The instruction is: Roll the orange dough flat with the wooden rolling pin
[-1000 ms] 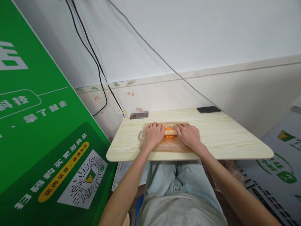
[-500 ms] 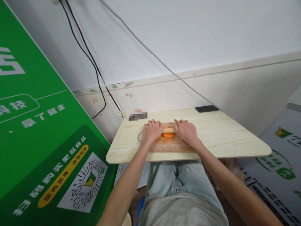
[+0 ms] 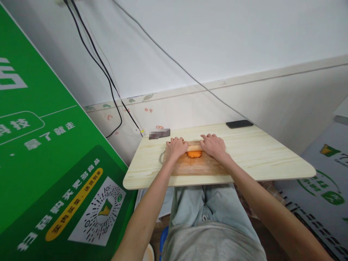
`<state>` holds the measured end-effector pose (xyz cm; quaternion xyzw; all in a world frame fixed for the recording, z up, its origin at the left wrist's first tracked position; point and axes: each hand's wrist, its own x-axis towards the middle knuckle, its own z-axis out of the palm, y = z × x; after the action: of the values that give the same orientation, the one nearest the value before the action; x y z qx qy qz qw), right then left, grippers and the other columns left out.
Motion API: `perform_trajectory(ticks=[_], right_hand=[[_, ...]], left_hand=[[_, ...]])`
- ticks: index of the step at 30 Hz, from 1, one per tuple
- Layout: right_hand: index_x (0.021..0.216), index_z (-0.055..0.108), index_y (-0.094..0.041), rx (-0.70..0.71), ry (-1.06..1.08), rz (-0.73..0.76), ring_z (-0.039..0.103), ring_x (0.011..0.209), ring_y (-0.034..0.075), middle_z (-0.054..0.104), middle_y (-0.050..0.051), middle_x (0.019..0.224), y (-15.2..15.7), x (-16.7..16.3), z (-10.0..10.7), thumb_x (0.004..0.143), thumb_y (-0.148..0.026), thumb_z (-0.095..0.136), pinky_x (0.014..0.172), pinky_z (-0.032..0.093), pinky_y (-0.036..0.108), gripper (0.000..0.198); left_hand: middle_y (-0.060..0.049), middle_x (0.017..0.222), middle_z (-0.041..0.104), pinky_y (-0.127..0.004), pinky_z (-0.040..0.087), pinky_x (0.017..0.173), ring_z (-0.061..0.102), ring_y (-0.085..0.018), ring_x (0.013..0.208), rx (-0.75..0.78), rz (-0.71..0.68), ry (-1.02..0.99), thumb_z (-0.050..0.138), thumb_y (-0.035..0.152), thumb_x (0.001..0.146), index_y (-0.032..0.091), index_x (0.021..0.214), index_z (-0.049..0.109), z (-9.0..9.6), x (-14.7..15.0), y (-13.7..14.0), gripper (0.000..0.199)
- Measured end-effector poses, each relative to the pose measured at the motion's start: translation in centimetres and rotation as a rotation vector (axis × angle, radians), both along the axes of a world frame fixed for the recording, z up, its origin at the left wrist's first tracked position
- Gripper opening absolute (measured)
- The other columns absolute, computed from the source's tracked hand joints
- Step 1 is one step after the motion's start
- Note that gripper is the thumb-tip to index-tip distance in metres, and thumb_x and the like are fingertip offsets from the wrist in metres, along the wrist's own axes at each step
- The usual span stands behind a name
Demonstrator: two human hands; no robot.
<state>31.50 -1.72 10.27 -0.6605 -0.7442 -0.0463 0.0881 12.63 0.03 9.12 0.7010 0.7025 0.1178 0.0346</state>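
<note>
My left hand (image 3: 176, 148) and my right hand (image 3: 213, 145) are closed over the two ends of a wooden rolling pin (image 3: 194, 148). Only the pin's middle shows between them. Under its near side lies a flattened orange piece of what looks like dough (image 3: 194, 154). All this rests on a wooden cutting board (image 3: 198, 169), whose metal ring handle (image 3: 161, 157) sticks out at the left beside my left wrist.
The board sits on a pale wood-grain table (image 3: 261, 159) against the wall. A black phone (image 3: 239, 124) lies at the back right, and a dark, partly blurred object (image 3: 163, 133) at the back left. Cables (image 3: 111, 78) hang down the wall; a green panel (image 3: 54, 145) stands at the left.
Both hands have pushed the rolling pin slightly away from me, toward the board's far edge. A little more of the orange piece shows on the near side.
</note>
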Motion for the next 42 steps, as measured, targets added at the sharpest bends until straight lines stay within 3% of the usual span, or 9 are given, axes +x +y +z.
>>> perform_trajectory(ticks=[7, 42], right_hand=[[0.127, 0.079, -0.016, -0.03, -0.016, 0.001, 0.065, 0.125, 0.033, 0.076, 0.018, 0.132, 0.6, -0.1, 0.5, 0.11, -0.036, 0.035, 0.097, 0.049, 0.041, 0.051], [0.122, 0.084, -0.015, -0.064, 0.02, -0.045, 0.071, 0.123, 0.031, 0.079, 0.02, 0.129, 2.0, -0.3, 0.4, 0.108, -0.039, 0.036, 0.097, 0.049, 0.038, 0.056]], left_hand=[[-0.016, 0.143, 0.073, -0.059, 0.04, 0.116, 0.06, -0.037, 0.137, -0.025, -0.01, 0.005, 0.039, 0.037, 0.103, 0.022, 0.126, 0.077, 0.5, -0.1, 0.2, 0.046], [-0.016, 0.136, 0.077, -0.054, 0.045, 0.113, 0.067, -0.035, 0.132, -0.023, 0.015, -0.026, 0.041, 0.034, 0.103, 0.022, 0.12, 0.081, 1.0, -0.1, 0.8, 0.045]])
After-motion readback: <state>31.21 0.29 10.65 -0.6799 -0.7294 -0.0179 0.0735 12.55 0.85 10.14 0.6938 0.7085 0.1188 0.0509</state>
